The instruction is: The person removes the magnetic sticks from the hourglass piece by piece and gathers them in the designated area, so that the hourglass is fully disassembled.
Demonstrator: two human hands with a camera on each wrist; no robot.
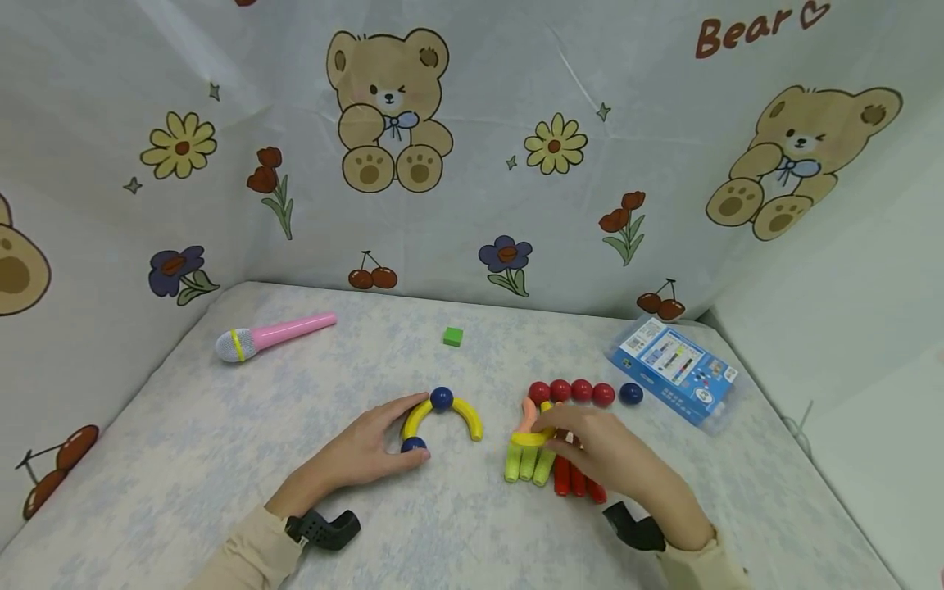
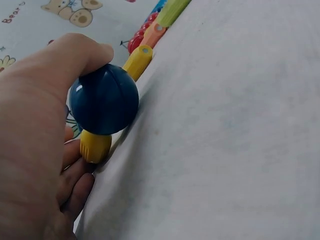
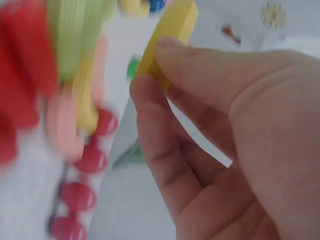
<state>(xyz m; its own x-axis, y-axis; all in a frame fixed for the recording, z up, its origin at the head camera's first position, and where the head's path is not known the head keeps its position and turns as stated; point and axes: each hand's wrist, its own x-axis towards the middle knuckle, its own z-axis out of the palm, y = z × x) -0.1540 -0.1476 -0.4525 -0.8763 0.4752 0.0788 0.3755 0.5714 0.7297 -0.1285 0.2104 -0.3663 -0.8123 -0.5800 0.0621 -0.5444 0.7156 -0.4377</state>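
My left hand (image 1: 369, 447) holds a partial ring of curved yellow magnetic rods (image 1: 468, 418) and blue balls (image 1: 442, 399). In the left wrist view its thumb lies against the near blue ball (image 2: 104, 100), while the other fingers are behind a yellow rod (image 2: 96, 146). Between thumb and index finger, my right hand (image 1: 601, 447) pinches another curved yellow rod (image 3: 167, 40), raised above the pile. Below that hand lie light green rods (image 1: 527, 465), red rods (image 1: 563, 475) and a pink curved rod (image 1: 528, 414), partly covered by it.
Several red balls (image 1: 582, 391) and one blue ball (image 1: 631, 394) form a row behind the rods. A blue toy package (image 1: 674, 369) lies at the back right. Farther back are a green block (image 1: 453, 337) and a pink toy microphone (image 1: 283, 332). A bear-print cloth (image 1: 457, 221) hangs behind the table.
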